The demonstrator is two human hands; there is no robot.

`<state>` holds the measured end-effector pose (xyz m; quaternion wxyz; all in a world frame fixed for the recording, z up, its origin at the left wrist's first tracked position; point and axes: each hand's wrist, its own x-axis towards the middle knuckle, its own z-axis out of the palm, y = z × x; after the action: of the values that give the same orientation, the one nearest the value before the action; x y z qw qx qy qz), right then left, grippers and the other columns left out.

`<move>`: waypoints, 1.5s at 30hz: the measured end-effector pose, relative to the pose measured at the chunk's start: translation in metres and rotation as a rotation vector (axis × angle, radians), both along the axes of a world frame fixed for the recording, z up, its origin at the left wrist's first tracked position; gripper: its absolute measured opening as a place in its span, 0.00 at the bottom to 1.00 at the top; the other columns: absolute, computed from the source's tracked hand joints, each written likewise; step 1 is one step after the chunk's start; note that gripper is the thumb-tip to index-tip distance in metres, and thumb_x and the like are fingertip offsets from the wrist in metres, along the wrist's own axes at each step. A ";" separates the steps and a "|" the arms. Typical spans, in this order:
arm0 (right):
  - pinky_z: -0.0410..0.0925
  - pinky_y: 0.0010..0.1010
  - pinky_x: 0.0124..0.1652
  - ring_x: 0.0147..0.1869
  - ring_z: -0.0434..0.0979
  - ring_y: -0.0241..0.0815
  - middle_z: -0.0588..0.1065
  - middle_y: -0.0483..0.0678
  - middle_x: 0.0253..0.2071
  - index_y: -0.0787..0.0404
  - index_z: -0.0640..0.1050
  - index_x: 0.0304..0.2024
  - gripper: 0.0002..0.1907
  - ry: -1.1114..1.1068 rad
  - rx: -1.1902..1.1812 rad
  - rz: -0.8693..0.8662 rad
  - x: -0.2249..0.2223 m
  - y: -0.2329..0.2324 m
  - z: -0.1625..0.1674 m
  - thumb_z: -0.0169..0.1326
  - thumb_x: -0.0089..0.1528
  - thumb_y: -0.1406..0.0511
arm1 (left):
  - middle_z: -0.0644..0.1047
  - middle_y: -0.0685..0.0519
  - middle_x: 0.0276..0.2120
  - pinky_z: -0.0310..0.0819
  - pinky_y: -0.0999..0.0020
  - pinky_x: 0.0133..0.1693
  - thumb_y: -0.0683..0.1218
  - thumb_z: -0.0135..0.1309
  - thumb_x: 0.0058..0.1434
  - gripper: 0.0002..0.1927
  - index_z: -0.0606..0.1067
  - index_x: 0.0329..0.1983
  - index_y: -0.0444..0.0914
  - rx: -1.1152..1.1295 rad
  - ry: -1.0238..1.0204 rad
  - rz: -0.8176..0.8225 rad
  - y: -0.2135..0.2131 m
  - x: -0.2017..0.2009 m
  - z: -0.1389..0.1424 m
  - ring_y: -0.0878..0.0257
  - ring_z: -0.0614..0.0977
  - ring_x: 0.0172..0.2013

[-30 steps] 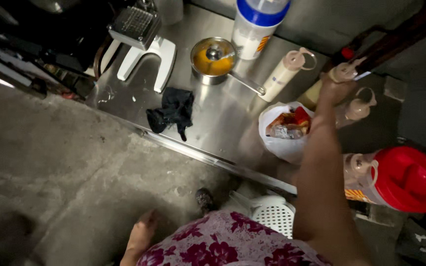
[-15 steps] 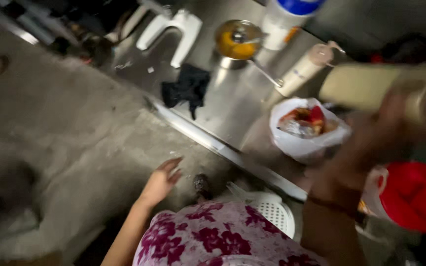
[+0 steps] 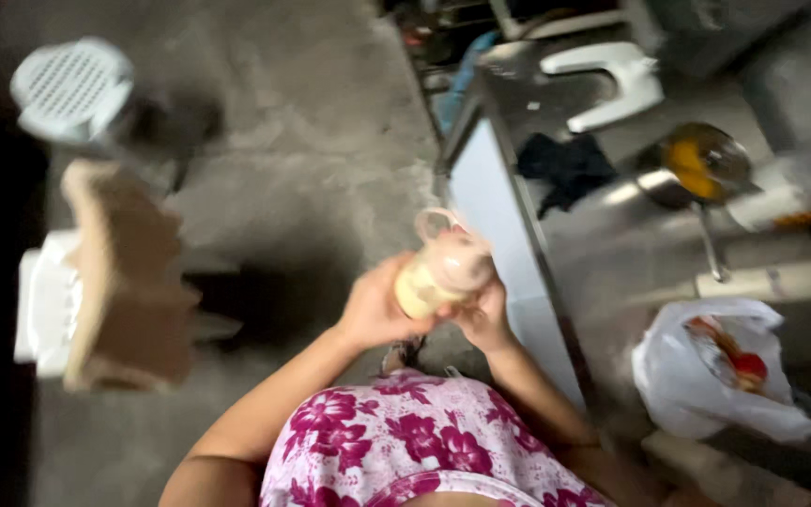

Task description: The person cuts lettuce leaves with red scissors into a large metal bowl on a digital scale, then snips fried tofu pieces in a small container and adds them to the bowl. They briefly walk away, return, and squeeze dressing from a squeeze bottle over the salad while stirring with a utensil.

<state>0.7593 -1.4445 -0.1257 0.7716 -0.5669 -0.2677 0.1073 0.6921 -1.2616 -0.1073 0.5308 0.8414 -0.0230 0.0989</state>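
**Both hands on a pale squeeze bottle beside the steel counter**

Nearest to us is a floral pink-and-white garment [image 3: 396, 451], cut off by the bottom edge. Just above it we hold a squeeze bottle [image 3: 438, 272] of pale yellow sauce. Our left hand [image 3: 377, 305] is wrapped around its body, and our right hand [image 3: 482, 314] is closed on it from the other side, under the cap. The cap end is blurred, so we cannot tell whether it is on tight or loosened. The bottle sits in the air just off the near left corner of the steel counter [image 3: 612, 272], over the concrete floor.

On the counter's near right part lies a white plastic bag [image 3: 706, 385] holding something red and orange; what exactly is too smeared to tell. Beyond the bag a long pale bottle [image 3: 772, 280] lies on its side, cut off at the right edge. Farther along the counter stands a metal bowl [image 3: 701, 164] with yellow-orange contents and a handle pointing toward us. Left of the bowl lies a dark cloth [image 3: 570, 169], and beyond that a white plastic piece [image 3: 607, 80].

Well left of the counter, on the floor, we see a brown block-like thing [image 3: 129, 282] and a white perforated thing [image 3: 72, 84], both too blurred to name.
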 end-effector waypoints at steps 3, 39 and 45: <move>0.63 0.35 0.69 0.72 0.67 0.37 0.68 0.45 0.68 0.61 0.59 0.73 0.53 0.098 0.112 0.124 -0.046 0.054 -0.021 0.62 0.59 0.40 | 0.80 0.44 0.53 0.78 0.60 0.56 0.60 0.72 0.41 0.46 0.68 0.61 0.37 -0.144 0.044 0.367 0.047 -0.077 -0.001 0.53 0.85 0.53; 0.66 0.62 0.63 0.59 0.77 0.59 0.75 0.56 0.53 0.64 0.69 0.59 0.41 1.058 0.225 1.088 -0.441 0.895 -0.044 0.60 0.55 0.44 | 0.80 0.42 0.44 0.77 0.60 0.42 0.48 0.50 0.71 0.14 0.77 0.48 0.32 0.133 -0.312 1.347 0.644 -0.595 -0.002 0.50 0.83 0.39; 0.69 0.55 0.62 0.55 0.78 0.63 0.75 0.65 0.51 0.73 0.68 0.60 0.39 1.191 0.031 0.942 -0.479 1.044 -0.078 0.52 0.64 0.45 | 0.81 0.40 0.54 0.79 0.59 0.48 0.47 0.51 0.72 0.11 0.78 0.42 0.35 0.121 -0.193 1.275 0.765 -0.630 -0.021 0.47 0.84 0.46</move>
<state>0.2803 -0.4003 -0.2037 0.6662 -0.2280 -0.0210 0.7097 0.0618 -0.4961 -0.1286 0.3150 0.7058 0.4280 0.4685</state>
